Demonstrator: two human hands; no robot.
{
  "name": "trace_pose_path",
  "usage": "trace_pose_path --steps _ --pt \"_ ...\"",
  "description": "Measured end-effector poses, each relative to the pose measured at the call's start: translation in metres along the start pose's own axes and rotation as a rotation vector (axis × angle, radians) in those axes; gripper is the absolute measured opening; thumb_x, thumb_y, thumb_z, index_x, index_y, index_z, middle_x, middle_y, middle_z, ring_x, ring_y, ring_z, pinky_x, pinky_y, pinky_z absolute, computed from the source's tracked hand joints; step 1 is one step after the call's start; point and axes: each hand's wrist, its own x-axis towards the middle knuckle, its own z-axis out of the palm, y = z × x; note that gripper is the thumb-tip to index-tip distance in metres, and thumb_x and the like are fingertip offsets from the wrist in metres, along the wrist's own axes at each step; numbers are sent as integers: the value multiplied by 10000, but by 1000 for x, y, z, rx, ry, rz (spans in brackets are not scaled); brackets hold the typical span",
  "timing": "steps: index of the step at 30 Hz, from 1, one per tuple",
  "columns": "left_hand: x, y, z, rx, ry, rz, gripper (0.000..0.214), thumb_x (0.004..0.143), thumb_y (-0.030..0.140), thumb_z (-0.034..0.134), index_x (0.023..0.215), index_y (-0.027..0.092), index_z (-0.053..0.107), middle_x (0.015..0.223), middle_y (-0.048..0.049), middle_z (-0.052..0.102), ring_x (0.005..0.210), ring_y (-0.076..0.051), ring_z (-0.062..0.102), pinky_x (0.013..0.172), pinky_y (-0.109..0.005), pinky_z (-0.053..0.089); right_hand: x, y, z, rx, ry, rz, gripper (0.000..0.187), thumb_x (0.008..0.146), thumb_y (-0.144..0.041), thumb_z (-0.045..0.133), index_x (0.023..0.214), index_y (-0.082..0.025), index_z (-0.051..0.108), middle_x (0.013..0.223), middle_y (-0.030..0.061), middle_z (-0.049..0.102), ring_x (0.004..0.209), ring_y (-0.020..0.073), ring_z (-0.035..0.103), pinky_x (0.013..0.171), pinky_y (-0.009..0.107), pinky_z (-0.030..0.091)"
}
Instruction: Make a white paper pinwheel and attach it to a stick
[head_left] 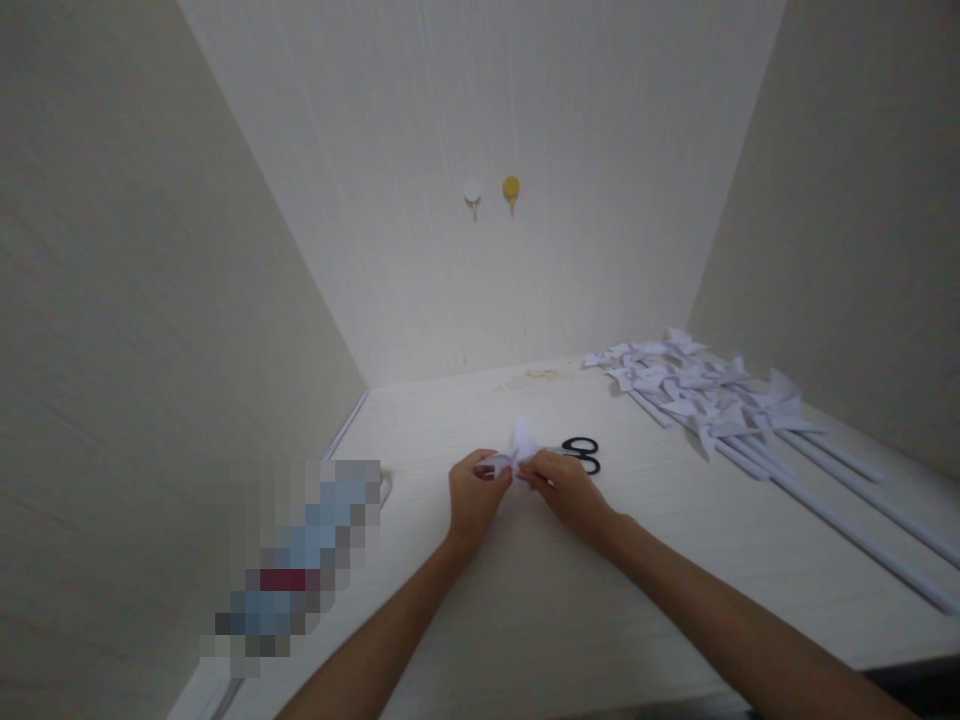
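Note:
A folded white paper pinwheel (pixel 523 436) is held between my two hands above the white table. My left hand (pixel 476 497) pinches its left side, thumb toward the paper's middle. From the right, the fingers of my right hand (pixel 564 488) are closed on the paper close to its centre; those fingers hide part of it. Just behind the right hand lies a pair of scissors (pixel 577 456) with black handles, its blades partly covered by the hand and the paper.
Several white paper pinwheels (pixel 701 390) on white rolled sticks (pixel 862 545) lie piled along the table's right side. A pixelated long object (pixel 300 560) lies at the left. Walls enclose the table (pixel 465 630); a white hook (pixel 472 192) and a yellow hook (pixel 511 188) hang behind.

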Motion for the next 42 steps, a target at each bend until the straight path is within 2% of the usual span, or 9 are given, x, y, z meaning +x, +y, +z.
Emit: trace_pose_path --steps 7,11,20,28,33,42 --pt "3 -1 -3 14 50 -42 98 527 120 576 618 129 611 555 -8 626 502 -124 574 466 -200 444 0 3 -3 96 -139 -60 164 779 -82 419 785 -148 570 712 39 606 646 118 543 616 218 405" --pt "2 -2 -3 -17 37 -32 103 529 125 577 626 128 614 550 -8 627 503 -129 579 466 -202 445 -1 4 -2 60 -127 -23 105 762 -128 473 813 -155 560 741 42 603 666 133 540 609 231 406" --pt "3 -1 -3 13 61 -33 95 520 125 583 611 135 608 530 2 618 487 -122 570 448 -190 435 0 1 -7 49 -77 26 88 782 -168 459 709 -168 509 684 15 554 620 126 492 580 229 373" --pt "2 0 -2 -5 45 -49 88 532 124 576 615 125 604 548 -9 620 502 -124 572 462 -195 435 1 4 -5 155 -1 47 52 777 -167 471 745 -167 512 707 15 542 646 122 493 598 229 385" --pt "2 -1 -2 -13 42 -44 87 534 116 571 615 130 599 531 0 610 493 -122 566 457 -193 434 1 2 -4 233 -58 -40 168 790 -146 449 932 -180 530 889 47 571 811 133 508 733 253 396" --pt "2 1 -1 -9 30 -60 88 525 108 565 606 126 593 523 7 600 484 -117 557 444 -188 424 2 2 -6 190 -67 -92 146 795 -158 445 866 -166 571 835 60 562 777 143 506 690 254 411"
